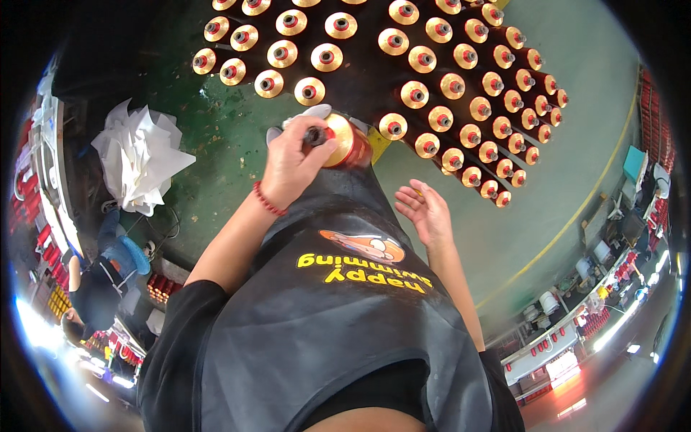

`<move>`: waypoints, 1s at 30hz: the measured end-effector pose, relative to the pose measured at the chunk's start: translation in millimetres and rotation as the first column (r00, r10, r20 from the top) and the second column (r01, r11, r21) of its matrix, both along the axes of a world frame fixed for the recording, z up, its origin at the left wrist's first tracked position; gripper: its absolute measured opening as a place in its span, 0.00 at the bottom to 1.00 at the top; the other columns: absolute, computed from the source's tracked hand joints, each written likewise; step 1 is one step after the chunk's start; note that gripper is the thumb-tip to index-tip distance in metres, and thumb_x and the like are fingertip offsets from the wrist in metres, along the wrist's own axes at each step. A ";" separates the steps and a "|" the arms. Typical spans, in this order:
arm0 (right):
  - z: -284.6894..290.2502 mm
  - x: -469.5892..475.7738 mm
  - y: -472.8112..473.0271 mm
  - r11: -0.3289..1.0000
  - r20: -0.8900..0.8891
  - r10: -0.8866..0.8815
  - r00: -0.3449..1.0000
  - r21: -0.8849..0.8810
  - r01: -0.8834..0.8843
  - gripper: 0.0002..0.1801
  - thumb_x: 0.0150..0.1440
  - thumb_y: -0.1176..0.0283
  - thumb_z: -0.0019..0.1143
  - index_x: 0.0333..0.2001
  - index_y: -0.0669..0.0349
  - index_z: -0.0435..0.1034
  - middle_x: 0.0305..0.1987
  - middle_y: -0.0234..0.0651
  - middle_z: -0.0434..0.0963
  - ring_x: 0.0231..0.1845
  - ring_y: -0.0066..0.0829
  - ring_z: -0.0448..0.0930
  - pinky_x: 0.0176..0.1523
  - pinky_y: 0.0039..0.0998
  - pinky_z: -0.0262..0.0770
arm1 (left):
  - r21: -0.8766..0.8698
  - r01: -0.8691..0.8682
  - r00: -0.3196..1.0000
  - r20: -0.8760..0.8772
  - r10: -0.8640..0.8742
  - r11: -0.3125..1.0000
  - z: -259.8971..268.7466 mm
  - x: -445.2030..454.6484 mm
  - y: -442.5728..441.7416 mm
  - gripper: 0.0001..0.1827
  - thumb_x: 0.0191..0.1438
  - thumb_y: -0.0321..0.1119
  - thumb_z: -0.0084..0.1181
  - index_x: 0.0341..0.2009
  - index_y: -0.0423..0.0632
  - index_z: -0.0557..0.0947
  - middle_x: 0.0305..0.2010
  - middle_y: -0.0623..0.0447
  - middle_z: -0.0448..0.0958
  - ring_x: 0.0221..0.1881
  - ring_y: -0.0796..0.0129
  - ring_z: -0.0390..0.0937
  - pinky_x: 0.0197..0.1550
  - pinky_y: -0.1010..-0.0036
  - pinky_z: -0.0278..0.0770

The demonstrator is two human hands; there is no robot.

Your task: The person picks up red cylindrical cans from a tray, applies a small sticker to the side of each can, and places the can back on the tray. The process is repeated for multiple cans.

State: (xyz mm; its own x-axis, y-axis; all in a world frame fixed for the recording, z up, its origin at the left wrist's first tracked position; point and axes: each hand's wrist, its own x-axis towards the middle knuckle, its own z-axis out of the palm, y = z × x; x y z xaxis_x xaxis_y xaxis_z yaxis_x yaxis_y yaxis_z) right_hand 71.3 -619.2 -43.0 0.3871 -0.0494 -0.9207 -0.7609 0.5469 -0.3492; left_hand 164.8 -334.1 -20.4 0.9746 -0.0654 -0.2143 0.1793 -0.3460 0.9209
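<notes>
My left hand [294, 159] wears a red bead bracelet. Its fingers and thumb grip the dark neck fitting of a red cylinder [360, 148] with a gold top, held tilted before my apron [324, 324]. My right hand [426, 210] hangs apart from it, to the right, palm partly turned up and fingers loosely spread. It holds nothing that I can see. Beyond the held cylinder stand many similar cylinders, one of them [393, 127] close by, with gold tops, red collars and dark necks. Their lower bodies are mostly lost in shadow.
A pile of white sheets [143, 159] sits to the left above the green floor [216, 200]. Farther left, a person [100, 286] is beside benches with red items. A yellow line [561, 235] curves along the floor at right, past which stand equipment and racks.
</notes>
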 end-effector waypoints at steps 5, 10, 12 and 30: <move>-8.2 -21.4 -23.4 0.999 0.031 -0.041 0.999 0.002 0.041 0.21 0.64 0.67 0.49 0.55 0.71 0.64 0.45 0.47 0.76 0.43 0.37 0.80 0.44 0.35 0.81 | 0.178 0.127 0.965 0.206 -0.163 0.976 -99.1 17.8 -38.7 0.13 0.54 0.31 0.60 0.42 0.43 0.74 0.53 0.38 0.75 0.48 0.45 0.75 0.51 0.60 0.73; -14.1 -35.9 -35.9 0.998 0.022 -0.065 0.998 -0.017 0.065 0.21 0.65 0.69 0.46 0.57 0.72 0.63 0.45 0.48 0.77 0.43 0.37 0.81 0.44 0.35 0.81 | 0.333 0.111 0.950 0.242 -0.199 0.936 -201.0 38.8 -67.6 0.16 0.53 0.32 0.61 0.45 0.44 0.74 0.59 0.40 0.72 0.53 0.47 0.73 0.54 0.61 0.73; -17.2 -41.6 -44.2 0.996 0.012 -0.075 0.997 -0.047 0.076 0.21 0.66 0.69 0.45 0.57 0.72 0.63 0.45 0.49 0.77 0.43 0.37 0.81 0.45 0.36 0.81 | 0.311 0.098 0.962 0.213 -0.169 0.945 -231.6 44.4 -73.5 0.16 0.53 0.34 0.62 0.44 0.44 0.74 0.59 0.38 0.71 0.57 0.43 0.70 0.58 0.59 0.70; -38.8 -29.6 -64.7 0.990 0.024 -0.116 0.993 -0.073 0.118 0.19 0.65 0.70 0.46 0.57 0.69 0.65 0.45 0.47 0.78 0.42 0.36 0.81 0.44 0.35 0.81 | 0.659 0.191 0.971 -0.020 -0.237 0.728 -232.0 27.8 -90.6 0.26 0.52 0.42 0.62 0.52 0.46 0.70 0.52 0.40 0.73 0.52 0.43 0.71 0.55 0.56 0.69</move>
